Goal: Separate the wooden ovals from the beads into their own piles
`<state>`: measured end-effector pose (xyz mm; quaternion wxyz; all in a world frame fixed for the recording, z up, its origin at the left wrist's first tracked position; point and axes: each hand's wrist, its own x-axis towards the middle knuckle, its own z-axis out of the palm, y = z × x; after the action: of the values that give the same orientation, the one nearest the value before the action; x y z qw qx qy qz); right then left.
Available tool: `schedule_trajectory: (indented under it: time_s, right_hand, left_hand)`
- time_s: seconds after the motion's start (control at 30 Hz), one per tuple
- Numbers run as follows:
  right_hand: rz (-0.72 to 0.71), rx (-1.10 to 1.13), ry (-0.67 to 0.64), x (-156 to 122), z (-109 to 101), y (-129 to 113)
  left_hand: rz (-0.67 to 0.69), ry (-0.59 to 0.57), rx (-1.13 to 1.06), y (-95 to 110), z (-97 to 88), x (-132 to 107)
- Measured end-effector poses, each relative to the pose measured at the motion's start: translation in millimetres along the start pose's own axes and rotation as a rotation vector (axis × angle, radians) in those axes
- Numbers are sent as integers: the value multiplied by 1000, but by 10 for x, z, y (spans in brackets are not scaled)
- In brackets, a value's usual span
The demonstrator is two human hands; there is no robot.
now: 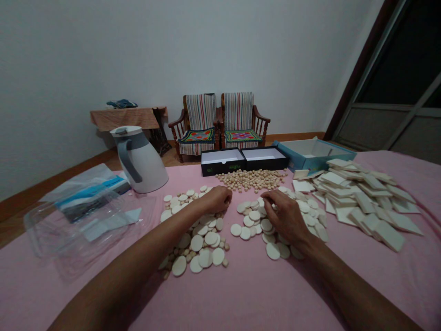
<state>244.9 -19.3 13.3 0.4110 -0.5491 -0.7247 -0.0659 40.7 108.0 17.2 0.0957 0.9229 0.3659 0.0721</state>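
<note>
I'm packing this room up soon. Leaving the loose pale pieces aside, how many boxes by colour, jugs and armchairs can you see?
Black boxes: 2
Blue box: 1
White jug: 1
Striped armchairs: 2
Total: 6

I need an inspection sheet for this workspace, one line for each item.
surface: pink cloth, smooth.
job's things: left discs; right discs.
clutter: beads, tiles, jug, plastic bag, black boxes, blue box.
grips: left hand curled shut over left discs; right hand on right discs, hold unclear.
cables: nothing seen.
surroundings: two chairs, side table, wall, door.
</note>
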Motion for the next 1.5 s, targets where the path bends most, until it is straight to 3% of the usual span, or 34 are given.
schedule_trajectory:
  time_s: [0.17,0.27,0.43,0.53,0.77,0.9,1.1,1.27,1.5]
  right_hand:
    - [21,-4,-20,-1,-5,-23]
    - [25,-3,-24,-5,3,-22]
    - [32,-7,-55,-19,22,-25]
    - [21,-7,-69,-28,34,-30]
    - [21,3,-81,-43,64,-11]
    - [28,-3,-89,-45,64,-8]
    - [31,1,-93,-45,60,-7]
    - [32,-3,-99,-51,68,-5]
    - [33,-16,-111,-50,65,5]
  left_hand:
    - [-117,195,16,-35,-151,147]
    - [-185,280,32,-178,-255,181]
    - [-248,148,62,-522,-232,105]
    - [-239,89,74,-614,-141,70]
    - [-202,119,80,-549,-70,59]
    - [-160,156,21,-496,-141,9]
    - [-33,112,-123,-427,-311,-84]
    - [-170,122,-8,-591,-314,-90]
    - [-294,3,148,-770,-191,-6]
